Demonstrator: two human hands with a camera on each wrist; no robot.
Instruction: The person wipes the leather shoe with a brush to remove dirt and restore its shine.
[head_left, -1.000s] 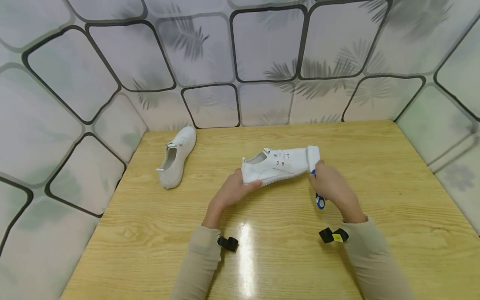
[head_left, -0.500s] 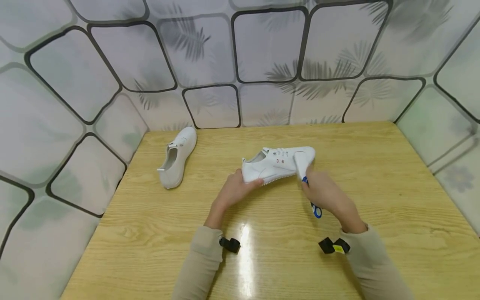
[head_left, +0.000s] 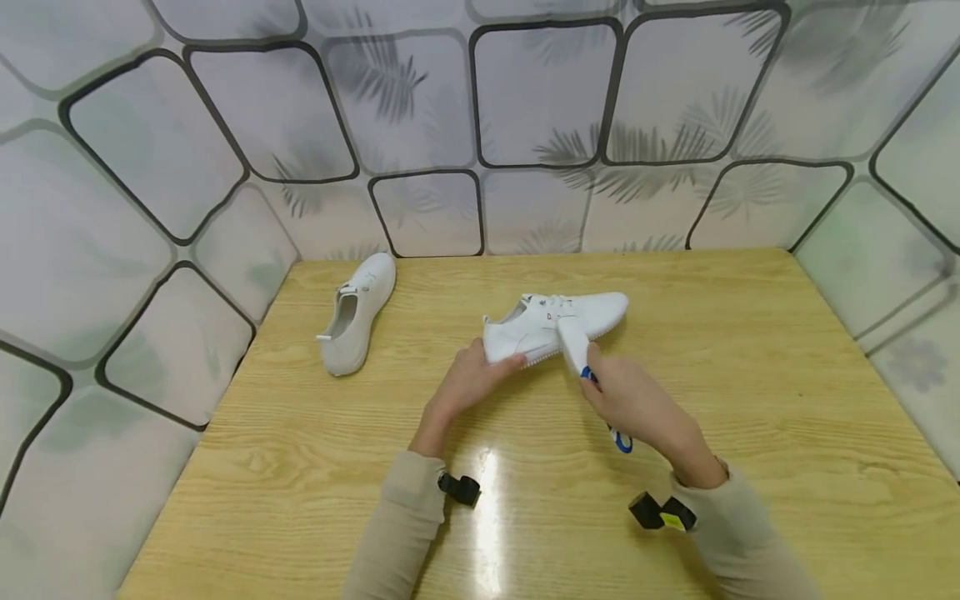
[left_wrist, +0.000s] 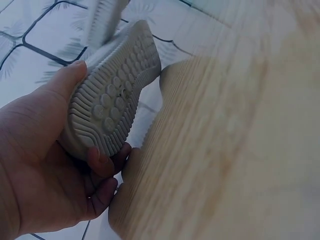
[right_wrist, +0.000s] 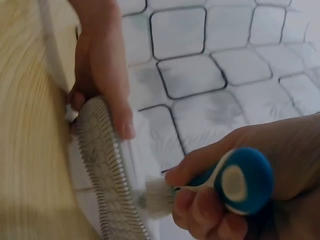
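A white lace-up shoe (head_left: pixel 600 313) is tilted on its side above the table, its ridged, studded sole (left_wrist: pixel 112 97) turned toward the person. Its heel end is gripped by my left hand (head_left: pixel 474 379), thumb along the sole edge and fingers curled behind. My right hand (head_left: pixel 633 398) holds a blue-and-white brush (head_left: pixel 573 343) by its handle (right_wrist: pixel 245 180). The brush's white bristles (right_wrist: pixel 159 197) touch the side of the shoe near the laces. In the head view the brush head hides part of the shoe's side and its red lettering.
A second white shoe (head_left: pixel 356 312) stands at the back left of the wooden table (head_left: pixel 315 475). Patterned fabric walls (head_left: pixel 540 100) close off the back and both sides. A bright reflection lies on the table between the forearms.
My right hand has drawn the brush leftward along the shoe, from the toe to the middle by the laces. The left hand keeps its grip at the heel.
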